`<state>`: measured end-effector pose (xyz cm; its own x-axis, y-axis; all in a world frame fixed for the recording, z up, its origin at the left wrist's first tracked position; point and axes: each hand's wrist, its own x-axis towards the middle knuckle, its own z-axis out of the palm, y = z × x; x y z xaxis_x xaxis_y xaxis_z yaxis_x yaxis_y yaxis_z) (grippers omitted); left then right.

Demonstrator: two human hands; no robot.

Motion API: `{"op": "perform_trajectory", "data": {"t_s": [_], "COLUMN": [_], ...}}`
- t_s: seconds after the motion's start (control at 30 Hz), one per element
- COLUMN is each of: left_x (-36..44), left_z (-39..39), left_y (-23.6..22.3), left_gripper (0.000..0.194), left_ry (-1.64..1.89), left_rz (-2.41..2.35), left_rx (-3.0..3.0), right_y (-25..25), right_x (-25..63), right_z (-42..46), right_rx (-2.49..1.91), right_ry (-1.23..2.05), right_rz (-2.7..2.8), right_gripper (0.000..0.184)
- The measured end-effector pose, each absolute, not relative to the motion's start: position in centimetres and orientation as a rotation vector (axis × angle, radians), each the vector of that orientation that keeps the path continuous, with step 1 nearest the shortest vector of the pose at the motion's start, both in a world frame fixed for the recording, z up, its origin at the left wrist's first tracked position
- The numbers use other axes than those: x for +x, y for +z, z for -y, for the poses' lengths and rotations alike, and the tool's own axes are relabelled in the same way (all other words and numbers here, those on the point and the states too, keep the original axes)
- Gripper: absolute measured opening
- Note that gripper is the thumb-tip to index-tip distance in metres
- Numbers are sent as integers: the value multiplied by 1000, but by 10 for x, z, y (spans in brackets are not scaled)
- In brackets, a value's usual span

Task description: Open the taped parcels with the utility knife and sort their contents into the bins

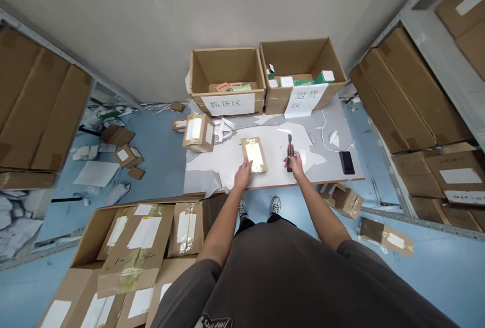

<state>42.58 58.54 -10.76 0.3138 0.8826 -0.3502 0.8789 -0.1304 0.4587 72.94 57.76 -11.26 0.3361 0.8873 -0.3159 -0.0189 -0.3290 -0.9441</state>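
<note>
A small taped cardboard parcel lies flat on the grey table in front of me. My left hand rests against the parcel's near left corner, fingers bent onto it. My right hand is closed round the handle of a red and black utility knife, whose tip points away from me, to the right of the parcel. Another taped parcel stands on the table's far left corner.
Two open cardboard boxes with paper labels stand at the table's back. A black phone and white cable lie at right. An open carton of parcels sits at my left. Shelves with boxes flank both sides; scraps litter the blue floor.
</note>
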Motion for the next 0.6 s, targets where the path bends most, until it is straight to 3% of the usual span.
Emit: {"op": "perform_trajectory", "data": {"t_s": [0.23, 0.6], "left_x": [408, 412], "left_z": [-577, -552], "left_y": [-101, -108], "left_gripper": [72, 75], "left_ry": [-114, -151], "left_rz": [-1482, -1466], "left_rx": [2143, 2192], "right_y": [-78, -71], "right_x": [642, 610], "right_z": [-588, -583], "right_rx": [-1507, -1379], "right_ry": [1266, 1539], "right_rz": [765, 819], "right_gripper": [61, 51]}}
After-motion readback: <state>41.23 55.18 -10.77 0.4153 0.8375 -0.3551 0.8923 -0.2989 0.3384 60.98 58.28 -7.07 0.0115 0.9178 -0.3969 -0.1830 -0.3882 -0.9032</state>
